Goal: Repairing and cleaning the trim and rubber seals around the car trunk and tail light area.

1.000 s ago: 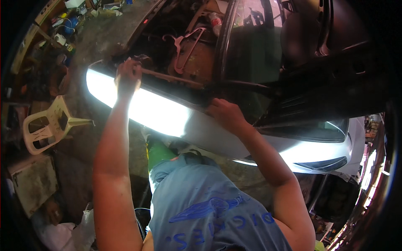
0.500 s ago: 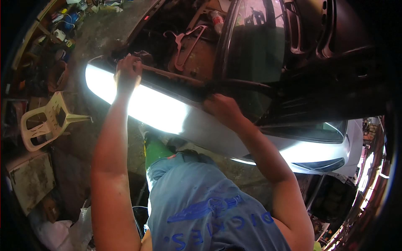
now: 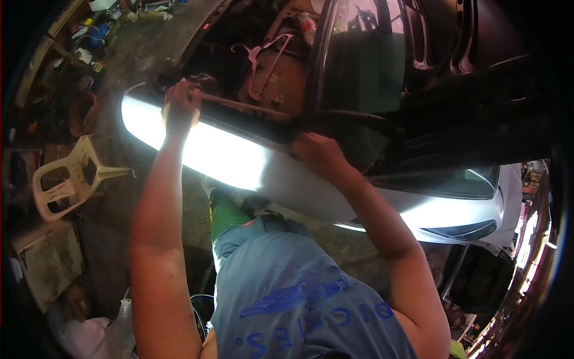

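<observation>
A long white car body panel (image 3: 239,161) with a bright glare on it stretches across in front of me. My left hand (image 3: 182,107) is closed at the panel's upper edge, toward its left end, with the fingers curled over. From that hand a thin light-brown strip (image 3: 245,107) runs along the edge toward my right hand (image 3: 320,152). The right hand is closed in a fist-like grip at the same edge, knuckles up; its fingertips are hidden. Whether the strip is a loose piece or part of the car I cannot tell.
Beyond the edge, a pinkish clothes hanger (image 3: 257,66) and a plastic bottle (image 3: 307,27) lie inside the dark car opening. A glass pane (image 3: 365,72) stands right of them. A cream plastic chair (image 3: 78,176) is on the left, with clutter (image 3: 95,33) behind it.
Both hands keep their places on the panel edge. The view has shifted slightly; the chair and the car's right end appear a little displaced.
</observation>
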Tool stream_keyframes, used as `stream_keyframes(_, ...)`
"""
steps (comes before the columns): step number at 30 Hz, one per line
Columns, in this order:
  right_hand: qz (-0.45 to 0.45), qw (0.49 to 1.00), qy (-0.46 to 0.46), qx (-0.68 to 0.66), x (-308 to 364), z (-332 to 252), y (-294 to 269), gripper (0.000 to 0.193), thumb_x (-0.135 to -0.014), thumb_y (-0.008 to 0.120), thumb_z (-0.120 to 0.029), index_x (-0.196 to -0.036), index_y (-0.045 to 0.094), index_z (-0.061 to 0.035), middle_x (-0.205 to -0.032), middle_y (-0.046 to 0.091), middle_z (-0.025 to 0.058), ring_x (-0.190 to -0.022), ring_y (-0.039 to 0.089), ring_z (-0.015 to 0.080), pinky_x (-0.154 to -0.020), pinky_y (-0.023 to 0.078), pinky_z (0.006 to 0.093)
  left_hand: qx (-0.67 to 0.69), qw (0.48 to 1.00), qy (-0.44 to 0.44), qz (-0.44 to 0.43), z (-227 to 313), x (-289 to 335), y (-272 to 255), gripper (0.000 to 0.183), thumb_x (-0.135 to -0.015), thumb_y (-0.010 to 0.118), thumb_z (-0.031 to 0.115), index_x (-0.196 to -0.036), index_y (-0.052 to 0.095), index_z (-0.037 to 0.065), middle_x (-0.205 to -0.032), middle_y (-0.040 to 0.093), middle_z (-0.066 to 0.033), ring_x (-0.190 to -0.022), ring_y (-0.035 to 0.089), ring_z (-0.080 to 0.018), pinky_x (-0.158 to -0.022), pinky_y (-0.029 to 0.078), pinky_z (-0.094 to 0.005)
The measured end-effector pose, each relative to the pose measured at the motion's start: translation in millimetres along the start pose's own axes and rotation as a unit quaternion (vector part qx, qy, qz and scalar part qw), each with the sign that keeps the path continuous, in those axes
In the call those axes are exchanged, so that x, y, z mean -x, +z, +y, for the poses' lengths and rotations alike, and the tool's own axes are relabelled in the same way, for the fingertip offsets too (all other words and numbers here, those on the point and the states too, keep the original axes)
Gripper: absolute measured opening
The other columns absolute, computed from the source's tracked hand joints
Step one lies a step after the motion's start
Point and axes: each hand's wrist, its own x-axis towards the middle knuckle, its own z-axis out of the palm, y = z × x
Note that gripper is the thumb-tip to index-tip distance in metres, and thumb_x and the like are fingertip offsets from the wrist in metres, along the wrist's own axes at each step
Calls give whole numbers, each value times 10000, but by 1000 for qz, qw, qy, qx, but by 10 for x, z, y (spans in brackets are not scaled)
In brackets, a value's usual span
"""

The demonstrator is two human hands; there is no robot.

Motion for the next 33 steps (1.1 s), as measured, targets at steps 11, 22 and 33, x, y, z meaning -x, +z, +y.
stream_keyframes(11,32,999,-20,-5,1,29,111,54,-794,604,-122,-847,597,-115,-871,571,51,-842,629,254,-672,546,378,-1,1000,4,-4,-9,-2,6,178,-926,576,271,-1044,645,156,-1285,615,-102,-1215,548,-308,-1001,472,-454)
stream_keyframes(22,-2,1000,26,-18,-107,-54,70,34,-789,612,-98,-821,606,-106,-910,576,67,-862,638,269,-674,548,395,5,999,26,24,-45,5,40,161,-906,595,224,-1026,653,135,-1255,629,-128,-1173,573,-315,-982,488,-453)
stream_keyframes(33,32,999,19,-35,-110,-53,212,79,-787,612,-97,-865,608,-109,-905,565,63,-839,623,268,-676,543,398,8,999,17,31,-16,18,28,204,-944,559,257,-1094,631,138,-1188,641,-84,-1212,543,-322,-1015,459,-441)
